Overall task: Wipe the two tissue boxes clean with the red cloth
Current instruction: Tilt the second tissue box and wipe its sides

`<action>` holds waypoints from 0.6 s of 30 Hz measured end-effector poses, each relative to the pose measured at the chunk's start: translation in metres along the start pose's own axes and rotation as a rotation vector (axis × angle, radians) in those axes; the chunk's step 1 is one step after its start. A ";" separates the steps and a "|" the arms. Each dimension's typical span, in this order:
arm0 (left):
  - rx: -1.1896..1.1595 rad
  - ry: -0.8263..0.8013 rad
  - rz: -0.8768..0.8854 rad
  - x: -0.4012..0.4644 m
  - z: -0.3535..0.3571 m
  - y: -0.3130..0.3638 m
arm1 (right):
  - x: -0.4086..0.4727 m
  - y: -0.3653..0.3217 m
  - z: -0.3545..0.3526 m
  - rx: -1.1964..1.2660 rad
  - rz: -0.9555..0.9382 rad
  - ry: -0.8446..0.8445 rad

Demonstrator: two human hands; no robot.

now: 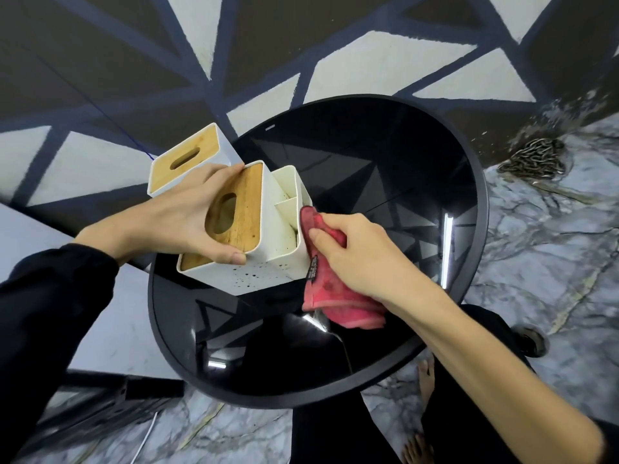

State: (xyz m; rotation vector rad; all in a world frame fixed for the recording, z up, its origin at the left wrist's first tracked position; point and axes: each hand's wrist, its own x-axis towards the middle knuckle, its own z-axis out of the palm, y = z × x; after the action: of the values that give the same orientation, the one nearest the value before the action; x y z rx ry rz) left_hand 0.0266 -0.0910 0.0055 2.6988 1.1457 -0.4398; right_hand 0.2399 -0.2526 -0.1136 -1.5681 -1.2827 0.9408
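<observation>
We steady the near tissue box (248,236) with the left hand (187,217): fingers lie along the far edge of its wooden lid, the thumb hooks the near corner, and the grip closes on the box. The box stands at the left edge of the round black table (368,373). It appears tilted toward us, though we cannot tell whether its base is fully lifted.

The right hand (358,252) pinches the red cloth (335,296) between thumb and curled fingers and presses the cloth's upper fold against the right wall of the box, beside the open side compartments. The rest of the cloth hangs below the hand, over the table.

To do this step well, we judge the following:
- Keep the left grip firm so the box does not slide off the table edge.
- Work the dark specks on the front wall with a flat cloth pad.
- Reach into the stained compartments.

The second tissue box (184,165) stands just behind, at the far-left edge, untouched by either hand.
</observation>
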 end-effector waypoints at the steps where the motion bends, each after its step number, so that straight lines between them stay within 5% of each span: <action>1: 0.020 0.009 -0.013 -0.001 0.000 0.000 | 0.004 0.001 0.002 0.009 -0.005 0.009; 18: -0.038 0.100 -0.344 -0.013 0.018 0.037 | -0.044 0.002 0.026 0.047 -0.054 0.140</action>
State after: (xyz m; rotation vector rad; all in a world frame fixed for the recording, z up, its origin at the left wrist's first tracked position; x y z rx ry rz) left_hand 0.0413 -0.1301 -0.0056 2.5193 1.6375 -0.3267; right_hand 0.2082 -0.2915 -0.1230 -1.5276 -1.1914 0.8071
